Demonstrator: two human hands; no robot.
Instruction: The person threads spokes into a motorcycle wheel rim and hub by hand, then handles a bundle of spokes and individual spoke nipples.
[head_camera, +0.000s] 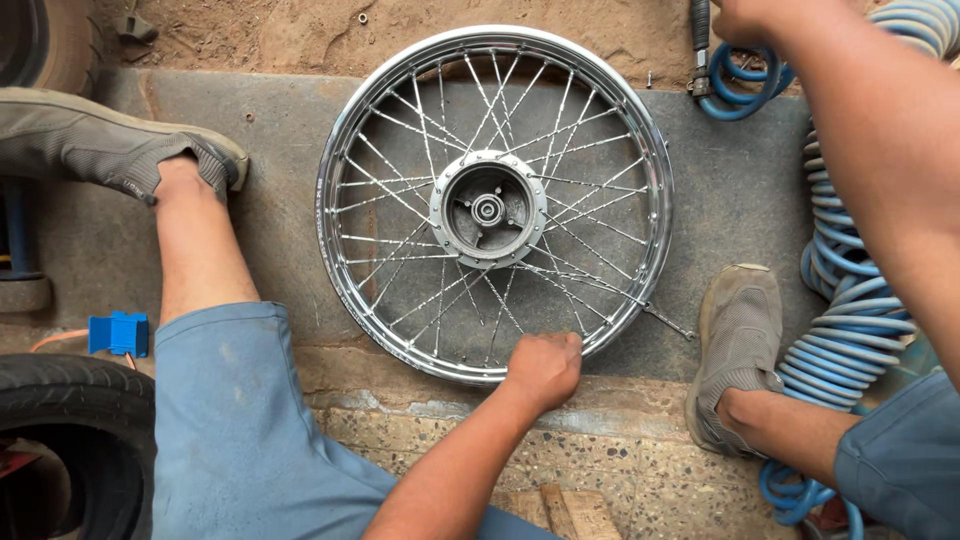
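Note:
A chrome spoked wheel rim (332, 190) lies flat on the concrete floor between my feet, its grey hub (488, 210) in the middle. My left hand (545, 368) is closed in a fist on the near edge of the rim, gripping it. One loose spoke (668, 322) pokes out past the rim at the lower right. My right arm reaches up along the right side. My right hand (742, 18) is cut off by the top edge, beside a black hose fitting (699, 45) on a blue coiled air hose (850, 300). Its grip is hidden.
My left shoe (90, 140) and right shoe (740, 340) rest either side of the wheel. A black tyre (60, 410) lies at the lower left, with a small blue plastic piece (118, 333) by it. Dirt ground lies beyond the concrete strip.

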